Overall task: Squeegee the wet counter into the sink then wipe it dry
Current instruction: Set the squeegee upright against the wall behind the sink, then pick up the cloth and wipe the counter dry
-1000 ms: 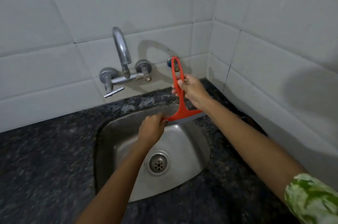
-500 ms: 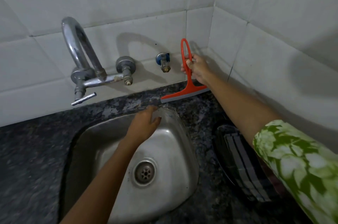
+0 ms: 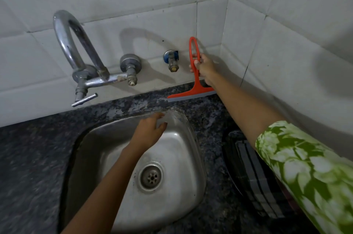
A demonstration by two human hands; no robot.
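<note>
Now right hand [image 3: 203,67] grips squeegee [image 3: 194,80] — handle upright, blade on counter [image 3: 214,117]; left hand [image 3: 150,130] relaxed.

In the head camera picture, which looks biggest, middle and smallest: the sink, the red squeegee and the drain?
1. Sink: biggest by far.
2. Red squeegee, which the right hand holds at the back wall.
3. Drain: smallest, though it lies nearer the camera than the squeegee, which flatters it.
</note>
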